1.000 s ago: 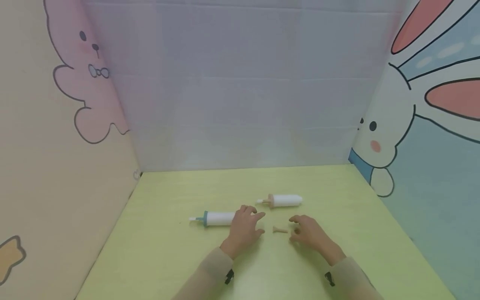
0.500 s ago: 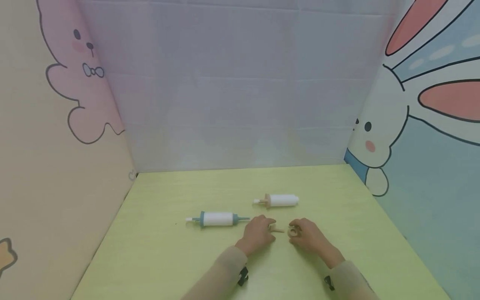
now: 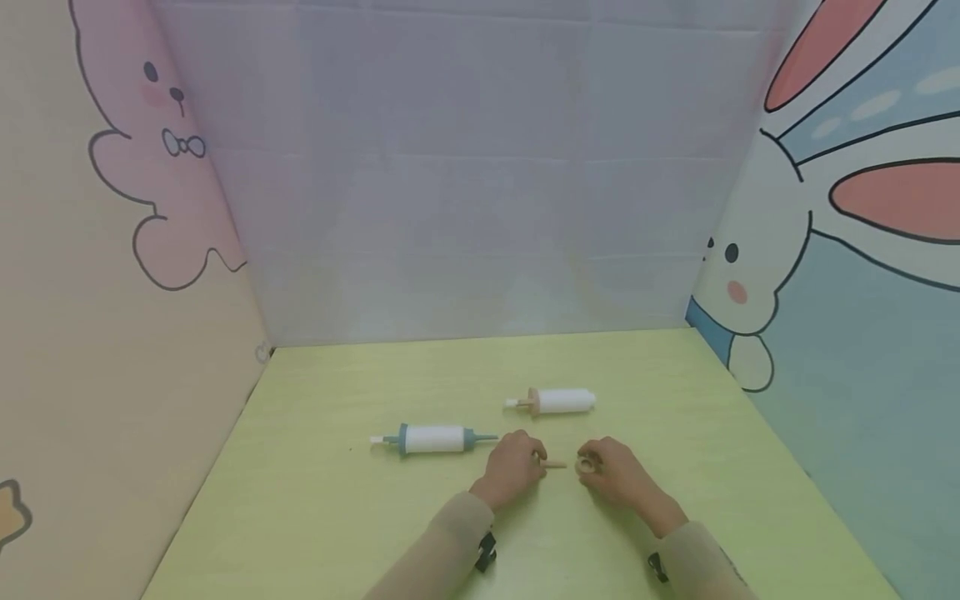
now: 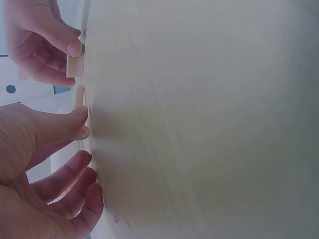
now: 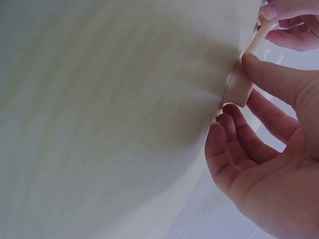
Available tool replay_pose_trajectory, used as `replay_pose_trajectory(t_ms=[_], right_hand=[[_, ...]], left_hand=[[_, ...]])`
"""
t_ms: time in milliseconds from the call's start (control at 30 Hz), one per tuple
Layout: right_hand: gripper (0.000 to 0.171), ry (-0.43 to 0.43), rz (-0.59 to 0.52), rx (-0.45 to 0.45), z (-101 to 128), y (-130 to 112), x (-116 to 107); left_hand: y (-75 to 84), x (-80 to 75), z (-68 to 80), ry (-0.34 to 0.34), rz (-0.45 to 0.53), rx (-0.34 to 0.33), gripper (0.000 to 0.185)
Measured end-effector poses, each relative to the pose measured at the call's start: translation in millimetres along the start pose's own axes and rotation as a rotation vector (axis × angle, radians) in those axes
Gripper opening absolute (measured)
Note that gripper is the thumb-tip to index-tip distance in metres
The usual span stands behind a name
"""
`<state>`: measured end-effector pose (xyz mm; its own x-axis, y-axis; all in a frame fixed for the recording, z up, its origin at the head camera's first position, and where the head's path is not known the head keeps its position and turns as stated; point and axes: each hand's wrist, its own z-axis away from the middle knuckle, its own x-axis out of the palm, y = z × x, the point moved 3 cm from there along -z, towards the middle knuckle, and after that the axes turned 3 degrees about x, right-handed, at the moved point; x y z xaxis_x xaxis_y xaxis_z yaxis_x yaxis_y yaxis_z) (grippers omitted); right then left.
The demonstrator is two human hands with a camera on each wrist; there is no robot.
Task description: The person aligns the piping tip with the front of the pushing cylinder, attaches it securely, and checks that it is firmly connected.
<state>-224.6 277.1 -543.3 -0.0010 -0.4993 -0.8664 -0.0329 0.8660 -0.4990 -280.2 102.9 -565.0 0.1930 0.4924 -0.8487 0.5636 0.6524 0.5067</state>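
My left hand (image 3: 514, 468) pinches the small beige nozzle (image 3: 555, 464) on the green table (image 3: 337, 517); my right hand (image 3: 611, 472) pinches the beige ring (image 3: 586, 464) just beside it (not yet joined). The beige-capped syringe (image 3: 558, 401) waits beyond, tipless.

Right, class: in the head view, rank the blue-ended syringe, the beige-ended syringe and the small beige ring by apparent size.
1. blue-ended syringe, longest.
2. beige-ended syringe, shorter, though it lies slightly farther from the camera.
3. small beige ring, by far the smallest, pinched by the right hand.
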Motion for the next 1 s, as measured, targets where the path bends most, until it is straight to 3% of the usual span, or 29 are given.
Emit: replay_pose_trajectory(t_ms=[267, 500, 767, 1000], right_hand=[[0.028, 0.035, -0.011, 0.041, -0.1, 0.6, -0.4], [0.027, 0.078, -0.147, 0.025, 2.2, -2.1, -5.8], [0.029, 0.047, -0.342, 0.06, 3.0, -9.9, -9.4], [0.031, -0.014, -0.426, -0.012, 2.2, -19.0, -13.9]], left_hand=[[-1.2, -2.3, 5.7, 0.024, 0.033, 0.009, 0.014], [0.1, -15.8, 12.7, 0.067, 0.052, 0.011, 0.013], [3.6, -27.3, 10.9, 0.104, 0.165, 0.026, 0.018], [8.0, -38.1, 11.9, 0.114, 0.157, 0.018, 0.016]])
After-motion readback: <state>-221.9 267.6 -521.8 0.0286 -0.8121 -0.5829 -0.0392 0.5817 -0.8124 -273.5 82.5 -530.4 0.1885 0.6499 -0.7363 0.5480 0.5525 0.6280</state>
